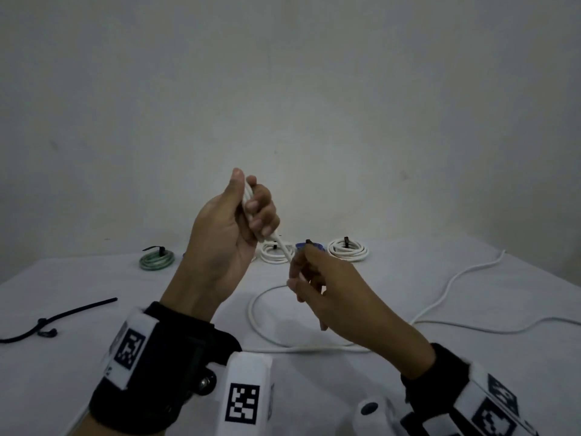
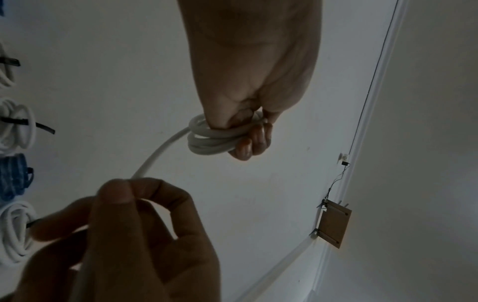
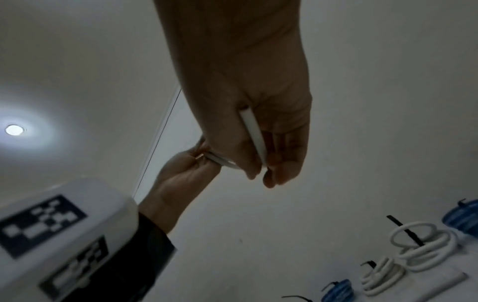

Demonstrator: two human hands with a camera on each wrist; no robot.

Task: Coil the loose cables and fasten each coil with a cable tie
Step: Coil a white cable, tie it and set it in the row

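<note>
My left hand (image 1: 246, 196) is raised above the table and grips a small coil of white cable (image 2: 212, 141) in its curled fingers. From the coil the cable (image 2: 155, 159) runs down to my right hand (image 1: 298, 265), which pinches it between thumb and fingers just below and to the right. In the right wrist view the cable (image 3: 254, 132) lies along the right hand's fingers (image 3: 282, 163). The loose remainder (image 1: 254, 313) loops on the white table (image 1: 314, 388) under my hands and trails off to the right (image 1: 446, 287).
Tied coils sit along the table's back edge: a green one (image 1: 156, 259), two white ones (image 1: 275, 251) (image 1: 347, 251) and a blue one (image 1: 309, 246) behind my right hand. Black cable ties (image 1: 72, 313) lie at the left. A plain wall stands behind.
</note>
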